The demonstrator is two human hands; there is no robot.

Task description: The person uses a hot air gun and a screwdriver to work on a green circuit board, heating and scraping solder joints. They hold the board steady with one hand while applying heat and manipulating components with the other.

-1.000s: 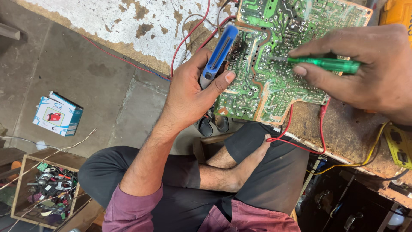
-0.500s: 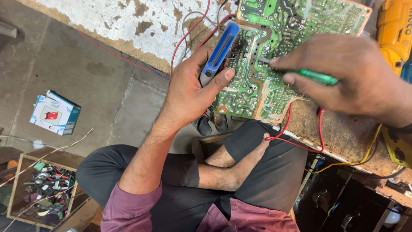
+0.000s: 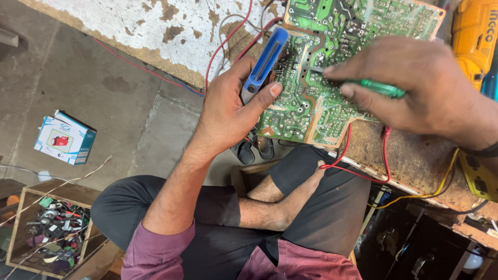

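Here we clamp our left hand point(image 3: 228, 111) around a blue tool point(image 3: 265, 62) beside the green circuit board point(image 3: 332, 67), while our right hand point(image 3: 420, 85) pinches a green screwdriver point(image 3: 381, 89) over it.

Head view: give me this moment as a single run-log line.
left hand: holds blue tool | right hand: holds green-handled tool, tip on circuit board | board rests on worn table

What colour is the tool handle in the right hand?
Green, translucent-looking handle in the right hand; head view.
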